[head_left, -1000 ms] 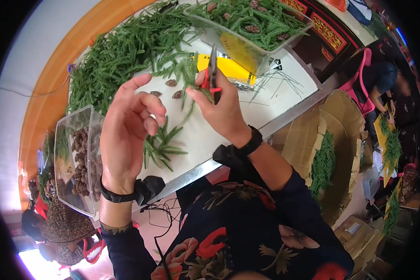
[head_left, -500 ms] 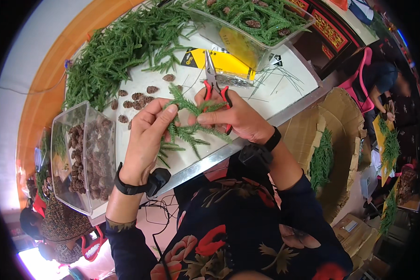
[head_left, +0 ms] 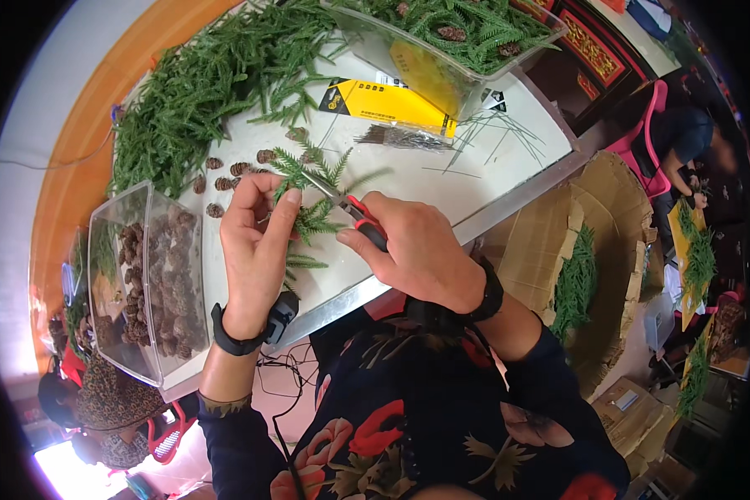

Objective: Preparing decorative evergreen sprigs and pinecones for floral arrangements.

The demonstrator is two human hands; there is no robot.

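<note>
Between the thumb and fingers of my left hand [head_left: 257, 229] is a green artificial pine sprig [head_left: 312, 218], its needled branches spreading to the right. My right hand [head_left: 417, 243] is wrapped round red-and-black handled needle-nose pliers [head_left: 360, 215]. Their metal jaws point up and left, reaching in among the sprig's branches close to my left fingertips. Whether the jaws grip a wire or stem there I cannot tell. Several small brown pine cones [head_left: 222, 183] lie on the white table [head_left: 375, 183] just beyond my left hand.
A heap of green sprigs [head_left: 192, 100] covers the far left. A clear bin [head_left: 147, 275] of pine cones stands at left, another clear bin [head_left: 475, 79] of greenery at the back. Thin wires [head_left: 500, 133] and a yellow card [head_left: 392, 104] lie near it. A cardboard box [head_left: 529, 250] stands right.
The pliers, earlier pointing away in my right palm, have swung down to the sprig. My right hand has turned over and left the branches. My left hand still holds the sprig.
</note>
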